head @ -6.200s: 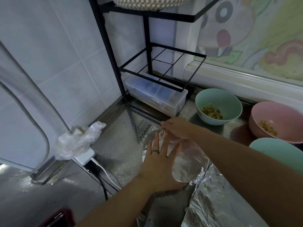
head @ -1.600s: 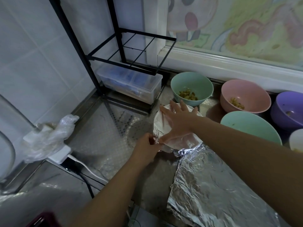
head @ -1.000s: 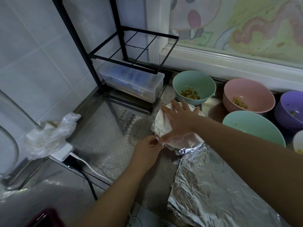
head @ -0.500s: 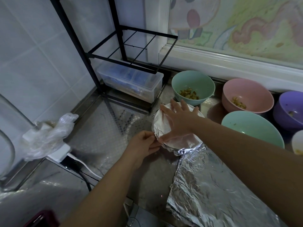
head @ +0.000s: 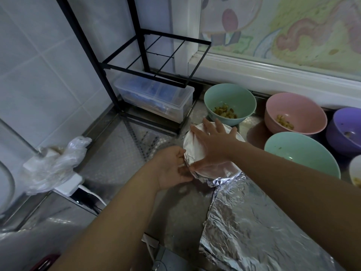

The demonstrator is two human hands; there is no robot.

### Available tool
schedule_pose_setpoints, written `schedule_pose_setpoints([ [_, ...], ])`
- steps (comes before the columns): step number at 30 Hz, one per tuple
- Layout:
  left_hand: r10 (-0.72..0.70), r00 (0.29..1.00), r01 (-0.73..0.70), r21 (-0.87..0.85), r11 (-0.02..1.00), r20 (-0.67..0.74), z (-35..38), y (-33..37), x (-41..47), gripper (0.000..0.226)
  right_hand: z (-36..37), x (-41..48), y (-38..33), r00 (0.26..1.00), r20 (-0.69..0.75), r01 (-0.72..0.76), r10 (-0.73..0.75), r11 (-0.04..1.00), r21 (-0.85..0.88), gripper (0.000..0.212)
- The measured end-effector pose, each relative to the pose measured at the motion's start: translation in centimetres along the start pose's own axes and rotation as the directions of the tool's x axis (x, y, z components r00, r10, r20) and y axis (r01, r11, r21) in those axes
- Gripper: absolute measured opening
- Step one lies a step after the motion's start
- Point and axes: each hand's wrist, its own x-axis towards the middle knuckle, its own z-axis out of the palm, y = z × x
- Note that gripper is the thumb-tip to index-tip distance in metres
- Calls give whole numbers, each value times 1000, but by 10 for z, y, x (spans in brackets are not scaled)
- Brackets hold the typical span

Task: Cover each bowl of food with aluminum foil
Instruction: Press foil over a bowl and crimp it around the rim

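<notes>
On the counter (head: 117, 157), the foil-covered bowl (head: 191, 146) sat under the right hand (head: 216, 142), fingers spread flat on top. The left hand (head: 172, 170) pinched the foil (head: 216, 174) at the near rim. Foil judged light, thin and easily torn, best gripped along its overhanging edge.

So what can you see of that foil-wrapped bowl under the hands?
The foil-covered bowl is round and stands upright on the patterned metal counter, in front of a mint bowl. Shiny, creased foil spans its top and is crimped down around the rim; the bowl itself is hidden. The right hand lies flat on top, fingers spread, while the left hand pinches the foil at the near-left rim.
</notes>
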Motion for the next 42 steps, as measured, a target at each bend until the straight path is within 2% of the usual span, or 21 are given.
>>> schedule_pose_setpoints([
  [3,-17,999,20,-111,994,35,6,1,-6,33,2,-2,0,1000,-15,-1,1,1000,5,140],
  [5,106,994,-103,-165,981,11,13,-7,-4,29,2,-3,-1,1000,-18,-6,6,1000,20,139],
  [7,319,933,-312,64,948,-165,14,-22,5,24,1,-3,-2,1000,-19,-10,10,1000,16,139],
  [8,445,875,-419,162,893,-191,12,-32,14,35,1,-4,-2,1000,-17,-11,11,1000,14,139],
  [9,507,836,-483,156,861,-211,13,-32,21,42,1,-4,-2,1000,-16,-12,12,1000,15,138],
  [10,548,824,-526,166,834,-145,11,-33,24,42,1,-4,-2,1000,-18,-11,11,1000,17,138],
  [12,697,690,-607,367,705,-197,9,-38,34,37,2,-4,-3,1000,-29,-9,10,1000,15,137],
  [13,547,805,-522,167,837,-229,11,-41,39,40,3,-5,-3,999,-33,-10,10,1000,15,136],
  [14,464,860,-491,-94,866,-215,12,-45,40,42,3,-5,-2,999,-34,-10,10,1000,14,136],
  [15,459,865,-490,-138,861,-203,11,-52,39,43,2,-6,-2,999,-35,-10,11,1000,14,135],
  [16,454,874,-486,-266,833,-174,9,-51,38,46,2,-6,-2,999,-34,-13,14,1000,15,135],
  [18,336,941,-228,-663,713,38,4,-49,39,65,2,-6,-4,999,-35,-40,41,999,29,134],
  [20,279,958,-131,-757,641,71,-1,-35,38,70,3,-7,-11,993,-42,-105,109,992,75,134],
  [24,249,967,-214,-712,668,-57,-13,-6,34,71,-2,-6,-28,964,-14,-258,265,947,189,130],
  [27,249,954,-299,-639,709,-169,-22,-1,35,63,-9,-4,-21,957,73,-290,281,920,263,146],
  [31,296,915,-398,-486,778,-274,-20,-16,33,40,-17,-5,-7,984,82,-174,161,965,198,153],
  [33,341,891,-431,-325,842,-299,-18,-32,30,25,-19,-5,-8,993,67,-104,94,978,179,150],
  [34,372,880,-441,-214,872,-296,-19,-42,30,28,-19,-5,-9,996,60,-80,70,983,167,149],
  [36,383,878,-413,-48,910,-285,-19,-59,29,35,-19,-4,-12,997,69,-54,45,989,139,148],
  [37,359,883,-386,-34,922,-301,-20,-65,29,34,-18,-4,-13,996,82,-50,40,991,127,148],
  [42,146,932,-204,-146,968,-331,-20,-74,36,9,-14,-1,-14,990,129,-60,48,994,92,146],
])
